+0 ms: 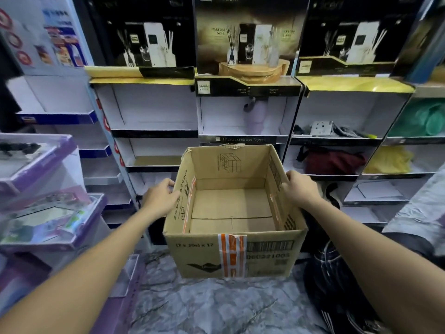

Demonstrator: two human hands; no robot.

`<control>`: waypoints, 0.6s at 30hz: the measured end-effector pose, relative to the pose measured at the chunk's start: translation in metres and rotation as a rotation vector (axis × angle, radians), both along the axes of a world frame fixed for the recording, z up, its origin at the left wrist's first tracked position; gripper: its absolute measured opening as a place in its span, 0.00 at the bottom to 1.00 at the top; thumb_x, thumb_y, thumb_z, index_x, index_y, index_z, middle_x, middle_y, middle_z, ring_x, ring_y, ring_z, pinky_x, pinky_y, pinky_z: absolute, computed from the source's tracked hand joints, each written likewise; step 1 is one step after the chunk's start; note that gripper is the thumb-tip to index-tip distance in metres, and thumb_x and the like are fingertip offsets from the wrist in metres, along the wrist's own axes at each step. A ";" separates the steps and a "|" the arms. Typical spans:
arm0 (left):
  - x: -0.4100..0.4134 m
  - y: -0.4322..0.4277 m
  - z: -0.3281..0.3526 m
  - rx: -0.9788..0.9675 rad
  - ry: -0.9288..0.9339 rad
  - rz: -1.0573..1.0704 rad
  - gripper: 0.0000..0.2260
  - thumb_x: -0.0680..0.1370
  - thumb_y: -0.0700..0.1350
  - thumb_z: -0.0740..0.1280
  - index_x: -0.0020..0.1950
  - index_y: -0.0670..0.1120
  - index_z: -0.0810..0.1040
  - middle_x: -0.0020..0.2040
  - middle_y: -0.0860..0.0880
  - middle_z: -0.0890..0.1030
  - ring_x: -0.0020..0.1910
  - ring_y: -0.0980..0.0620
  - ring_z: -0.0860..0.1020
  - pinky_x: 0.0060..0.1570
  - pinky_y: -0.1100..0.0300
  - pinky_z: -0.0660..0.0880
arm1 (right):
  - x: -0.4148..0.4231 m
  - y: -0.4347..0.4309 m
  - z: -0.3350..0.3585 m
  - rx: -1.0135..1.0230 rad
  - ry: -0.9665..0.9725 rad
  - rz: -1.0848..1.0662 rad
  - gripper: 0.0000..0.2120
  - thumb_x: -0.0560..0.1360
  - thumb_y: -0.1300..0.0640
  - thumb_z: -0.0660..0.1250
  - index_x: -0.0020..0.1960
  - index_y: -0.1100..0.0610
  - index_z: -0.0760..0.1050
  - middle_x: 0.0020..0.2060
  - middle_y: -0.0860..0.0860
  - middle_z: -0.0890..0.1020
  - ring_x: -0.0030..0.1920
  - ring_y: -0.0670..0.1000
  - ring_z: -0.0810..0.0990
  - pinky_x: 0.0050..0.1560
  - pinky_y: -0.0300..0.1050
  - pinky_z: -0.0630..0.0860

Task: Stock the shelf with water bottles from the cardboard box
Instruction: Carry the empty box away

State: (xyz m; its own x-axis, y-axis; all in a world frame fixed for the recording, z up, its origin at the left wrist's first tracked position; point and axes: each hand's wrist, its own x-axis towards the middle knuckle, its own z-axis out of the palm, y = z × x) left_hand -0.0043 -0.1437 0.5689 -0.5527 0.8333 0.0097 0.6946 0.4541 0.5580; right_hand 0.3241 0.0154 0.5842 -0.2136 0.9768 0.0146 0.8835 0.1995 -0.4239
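Shelf [216, 114] w/ white compartments stands straight ahead of you. Cardboard box [231, 256] is btwn you & it, top open, bare bottom showing. Your left grip [161, 197] clasps the box's left wall, right grip [299, 189] the right wall, fingers curled at the rim. One purple water bottle [252, 119] stands upright in the centre compartment.
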 end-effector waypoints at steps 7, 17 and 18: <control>-0.024 0.059 -0.014 -0.051 -0.042 -0.031 0.04 0.80 0.47 0.65 0.54 0.50 0.76 0.45 0.51 0.84 0.46 0.48 0.82 0.50 0.50 0.80 | -0.019 0.049 -0.015 -0.041 -0.034 -0.031 0.15 0.78 0.54 0.61 0.63 0.57 0.73 0.56 0.58 0.82 0.57 0.62 0.79 0.52 0.51 0.70; -0.010 0.106 -0.049 -0.158 -0.054 0.024 0.05 0.80 0.49 0.67 0.54 0.51 0.76 0.46 0.51 0.83 0.45 0.50 0.82 0.43 0.54 0.78 | -0.017 0.118 -0.054 -0.143 -0.092 0.032 0.15 0.79 0.53 0.62 0.63 0.58 0.72 0.57 0.60 0.82 0.58 0.64 0.79 0.49 0.50 0.68; -0.006 0.109 -0.053 -0.175 -0.065 0.037 0.06 0.80 0.49 0.68 0.55 0.50 0.76 0.47 0.52 0.83 0.46 0.50 0.82 0.46 0.53 0.79 | -0.016 0.126 -0.059 -0.158 -0.101 0.045 0.15 0.79 0.52 0.62 0.62 0.58 0.72 0.58 0.60 0.81 0.58 0.64 0.79 0.48 0.50 0.68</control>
State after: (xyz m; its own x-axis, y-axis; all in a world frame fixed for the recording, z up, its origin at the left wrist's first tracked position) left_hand -0.0106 -0.0347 0.5155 -0.5775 0.7983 -0.1707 0.6406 0.5728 0.5115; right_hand 0.3078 0.1410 0.5254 -0.2501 0.9546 -0.1620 0.9149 0.1783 -0.3623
